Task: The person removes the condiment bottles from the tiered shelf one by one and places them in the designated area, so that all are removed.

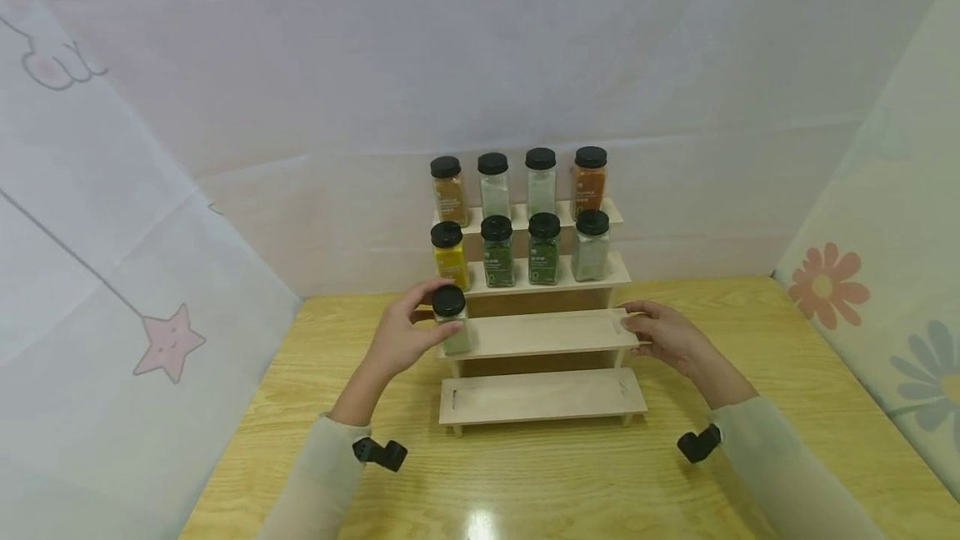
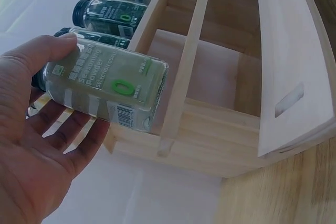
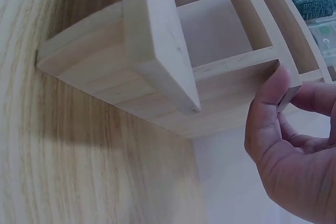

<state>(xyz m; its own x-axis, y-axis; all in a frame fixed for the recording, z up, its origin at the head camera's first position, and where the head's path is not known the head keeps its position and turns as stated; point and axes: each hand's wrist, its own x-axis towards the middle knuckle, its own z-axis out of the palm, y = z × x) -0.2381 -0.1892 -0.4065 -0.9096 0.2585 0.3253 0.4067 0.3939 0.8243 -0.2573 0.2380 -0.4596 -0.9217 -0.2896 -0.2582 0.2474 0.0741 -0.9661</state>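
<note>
My left hand (image 1: 396, 338) grips a square glass seasoning jar (image 1: 457, 338) with a black lid, upright at the left end of the rack's second step from the bottom. Pale powder fills it, and "Seasoning Powder" is printed on its side in the left wrist view, thumb on one side and fingers on the other. At the opposite end of that same step (image 1: 547, 334), my right hand (image 1: 670, 342) pinches the board's edge between thumb and fingers. The wooden rack (image 1: 543, 397) has stepped shelves; its lowest board carries nothing.
Behind the held jar, the upper steps carry black-lidded jars: a yellow jar (image 1: 452, 265), green herb jars (image 1: 543, 261), a pale jar (image 1: 591, 257), a brown jar (image 1: 452, 200), whitish jars (image 1: 495, 194) and an orange-red jar (image 1: 589, 186). The wooden table (image 1: 540, 482) meets a pale cloth backdrop (image 1: 480, 48).
</note>
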